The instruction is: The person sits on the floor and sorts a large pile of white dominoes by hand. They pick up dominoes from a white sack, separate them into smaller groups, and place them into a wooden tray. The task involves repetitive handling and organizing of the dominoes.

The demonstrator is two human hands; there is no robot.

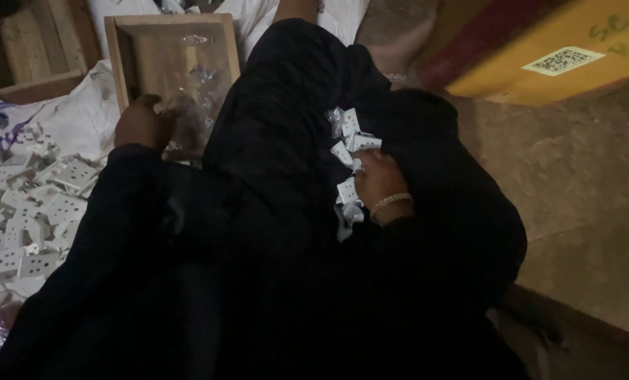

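Left hand (140,121) reaches wooden tray (120,65) (clear bags (191,105) inside).

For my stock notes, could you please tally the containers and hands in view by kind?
Wooden trays: 2
Yellow box: 1
Hands, left hand and right hand: 2
Total: 5
White perforated parts: too many to count.

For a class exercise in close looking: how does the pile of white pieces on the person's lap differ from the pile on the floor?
The lap pile is small and rests on black cloth; the floor pile is far larger and spreads over a white sheet. The right hand touches the lap pile; the left hand is off the floor pile, by a wooden tray. Both hold small white holed pieces.
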